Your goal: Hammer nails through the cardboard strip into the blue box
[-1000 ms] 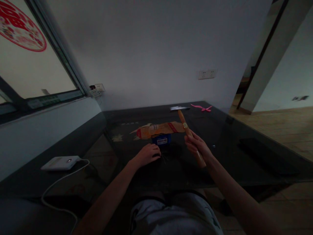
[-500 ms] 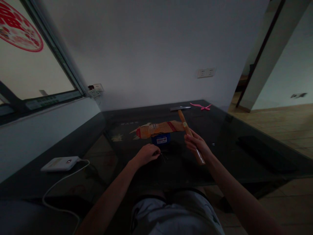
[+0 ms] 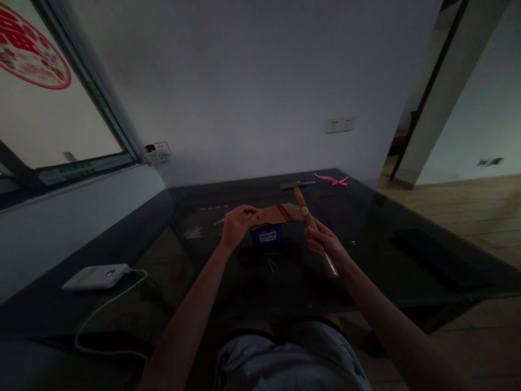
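Observation:
My right hand [image 3: 326, 243] is wrapped around the wooden handle of a hammer [image 3: 304, 209], whose metal head points away from me above the far part of the table. A strip of brown cardboard [image 3: 277, 214] with red markings lies across a small blue box [image 3: 267, 234]. Over the cardboard's left part, my left hand [image 3: 239, 224] is closed in a pinch; a tiny dark speck shows at its fingertips, too small to name. Nearer to me, several thin nail-like slivers [image 3: 272, 264] rest on the dark tabletop.
A white power bank [image 3: 97, 277] with a white cable lies at the left of the dark table [image 3: 228, 293]. A pink ribbon-like piece [image 3: 336, 180] is at the far right corner. A flat black object [image 3: 437, 258] lies at the right. The wall stands behind.
My left hand has moved up and away from me, from beside the thin slivers to the cardboard's left part. My right hand keeps the hammer in almost the same place.

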The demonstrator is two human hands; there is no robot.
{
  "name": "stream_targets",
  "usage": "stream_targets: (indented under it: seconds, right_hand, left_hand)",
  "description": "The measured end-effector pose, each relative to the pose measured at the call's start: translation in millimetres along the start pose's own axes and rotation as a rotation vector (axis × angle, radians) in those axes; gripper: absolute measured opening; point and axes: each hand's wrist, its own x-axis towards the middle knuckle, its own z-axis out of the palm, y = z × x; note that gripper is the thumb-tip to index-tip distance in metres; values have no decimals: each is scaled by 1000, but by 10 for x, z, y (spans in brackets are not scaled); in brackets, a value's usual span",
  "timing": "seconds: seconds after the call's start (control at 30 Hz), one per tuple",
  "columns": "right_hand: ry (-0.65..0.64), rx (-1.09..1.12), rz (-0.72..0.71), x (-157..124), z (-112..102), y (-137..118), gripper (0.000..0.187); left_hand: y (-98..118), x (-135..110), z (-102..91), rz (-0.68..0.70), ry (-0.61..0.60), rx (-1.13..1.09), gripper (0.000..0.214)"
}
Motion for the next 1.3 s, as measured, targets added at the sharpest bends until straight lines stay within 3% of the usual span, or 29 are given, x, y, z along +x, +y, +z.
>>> stream_targets:
  seconds: [0.07, 0.17, 0.33, 0.67, 1.0, 1.3]
  right_hand:
    - [-6, -19, -6, -3, -2, 5, 31]
    - [13, -33, 0, -6, -13, 12, 32]
    - [6, -13, 17, -4, -20, 14, 36]
    - [-33, -20, 4, 1, -15, 17, 35]
    - [-36, -24, 5, 12, -24, 31, 37]
    - [9, -71, 36, 0, 12, 10, 38]
  left_hand:
    - [-142, 220, 86, -74, 101, -51, 15]
    - [-386, 438, 234, -206, 113, -146, 16]
    - [-622, 422, 381, -290, 74, -220, 14]
    - [-588, 318, 386, -198, -82, -163, 13]
    - [-610, 249, 373, -188, -99, -9, 9]
    - [-569, 246, 355, -185, -109, -13, 10]
